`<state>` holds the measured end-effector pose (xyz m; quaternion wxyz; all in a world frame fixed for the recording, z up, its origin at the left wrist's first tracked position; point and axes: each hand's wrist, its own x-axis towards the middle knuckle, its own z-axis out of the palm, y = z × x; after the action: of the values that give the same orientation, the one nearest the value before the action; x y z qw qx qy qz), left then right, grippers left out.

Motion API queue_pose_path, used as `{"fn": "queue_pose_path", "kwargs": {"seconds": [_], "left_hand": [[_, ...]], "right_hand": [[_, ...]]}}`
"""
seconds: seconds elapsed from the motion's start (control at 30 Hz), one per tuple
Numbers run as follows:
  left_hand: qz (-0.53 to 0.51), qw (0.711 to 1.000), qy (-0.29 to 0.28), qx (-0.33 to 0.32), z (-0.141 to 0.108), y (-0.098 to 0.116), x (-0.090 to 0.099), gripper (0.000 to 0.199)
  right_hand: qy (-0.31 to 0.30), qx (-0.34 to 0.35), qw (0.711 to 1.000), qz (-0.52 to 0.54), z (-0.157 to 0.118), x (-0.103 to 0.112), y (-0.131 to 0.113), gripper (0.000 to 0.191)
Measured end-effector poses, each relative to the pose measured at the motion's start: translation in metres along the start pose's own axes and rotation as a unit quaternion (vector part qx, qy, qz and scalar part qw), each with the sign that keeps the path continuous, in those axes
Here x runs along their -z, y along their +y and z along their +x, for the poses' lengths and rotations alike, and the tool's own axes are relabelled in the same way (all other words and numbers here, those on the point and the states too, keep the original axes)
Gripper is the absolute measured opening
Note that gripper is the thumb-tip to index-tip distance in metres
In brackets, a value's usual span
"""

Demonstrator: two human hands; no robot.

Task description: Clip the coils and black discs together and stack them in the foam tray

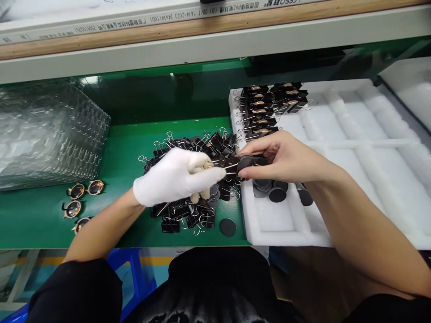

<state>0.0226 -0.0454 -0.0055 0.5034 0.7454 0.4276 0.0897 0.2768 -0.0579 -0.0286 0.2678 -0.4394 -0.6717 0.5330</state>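
Observation:
My left hand point(175, 177), in a white glove with bare fingertips, pinches the wire handles of a black binder clip point(230, 167). My bare right hand point(286, 157) grips a black round disc point(245, 164) between thumb and fingers, right at the jaws of that clip. What else lies between the right fingers is hidden. Under the left hand spreads a pile of black binder clips point(182, 214) with silver handles. One loose dark disc point(228, 227) lies flat on the green table; several more discs point(278, 194) sit in the white foam tray point(274, 237) below my right hand.
Clipped pieces point(259, 112) with tan curved parts stand in rows at the tray's back left. Clear plastic trays point(50, 139) are stacked at the left, with several sunglasses point(96, 187) in front. A shelf edge point(202, 49) crosses above; a blue stool point(134, 269) is below.

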Motion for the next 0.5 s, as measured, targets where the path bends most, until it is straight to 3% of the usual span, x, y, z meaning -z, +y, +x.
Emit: {"fn": "queue_pose_path", "kwargs": {"seconds": [0.3, 0.4, 0.5], "left_hand": [[0.065, 0.995, -0.077, 0.0, 0.003, -0.004, 0.012, 0.034], [0.033, 0.997, -0.064, 0.0, 0.005, -0.005, 0.01, 0.036], [-0.045, 0.998, -0.023, 0.032, 0.009, -0.005, 0.001, 0.04]], "right_hand": [[-0.012, 0.017, 0.997, -0.076, -0.002, -0.003, -0.004, 0.016], [0.036, 0.05, 0.99, -0.127, -0.003, -0.007, -0.004, 0.008], [0.079, 0.069, 0.977, -0.187, -0.003, -0.011, -0.002, 0.016]]}}
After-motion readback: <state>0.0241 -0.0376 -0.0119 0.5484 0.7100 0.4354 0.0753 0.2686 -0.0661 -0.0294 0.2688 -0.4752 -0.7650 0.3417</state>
